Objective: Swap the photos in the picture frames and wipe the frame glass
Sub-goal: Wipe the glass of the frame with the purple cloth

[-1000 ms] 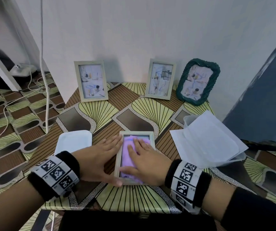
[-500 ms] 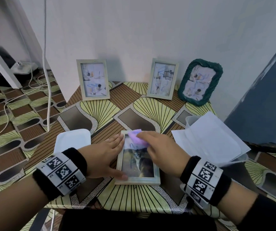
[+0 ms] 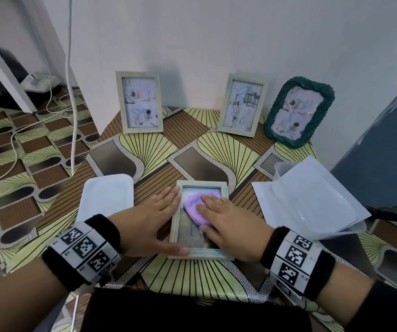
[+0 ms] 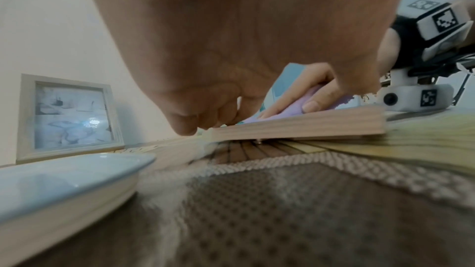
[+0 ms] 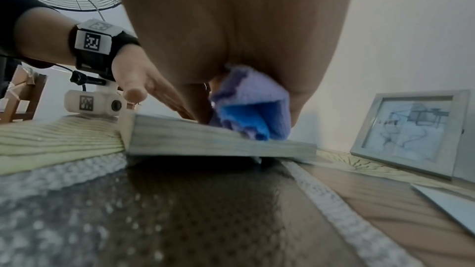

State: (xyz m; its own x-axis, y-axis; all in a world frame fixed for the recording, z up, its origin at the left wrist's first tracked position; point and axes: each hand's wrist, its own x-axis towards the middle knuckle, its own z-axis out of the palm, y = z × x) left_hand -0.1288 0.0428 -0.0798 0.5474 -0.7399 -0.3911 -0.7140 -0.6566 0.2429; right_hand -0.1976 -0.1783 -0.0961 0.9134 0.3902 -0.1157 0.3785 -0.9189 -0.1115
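A pale wooden picture frame (image 3: 196, 254) lies flat, glass up, near the table's front edge. My right hand (image 3: 226, 221) presses a folded purple cloth (image 3: 193, 207) flat on the glass with straight fingers. Beside it my left hand (image 3: 154, 219) rests flat along the frame's left side, thumb on its lower edge. The left wrist view shows the frame's side (image 4: 308, 123) and the cloth (image 4: 290, 109) under the right hand's fingers (image 4: 308, 96). The right wrist view shows the cloth (image 5: 254, 109) on the frame (image 5: 218, 143).
Three framed pictures stand against the wall: a pale one at the left (image 3: 141, 101), a pale one in the middle (image 3: 241, 107), a green wicker one (image 3: 299, 111) on the right. A white lid (image 3: 106, 197) lies left of my hands. A clear tub with white sheets (image 3: 312, 200) sits right.
My right hand and the cloth went from mid-glass up to the frame's top edge, then came back down toward the middle. The left hand stays on the frame's left side.
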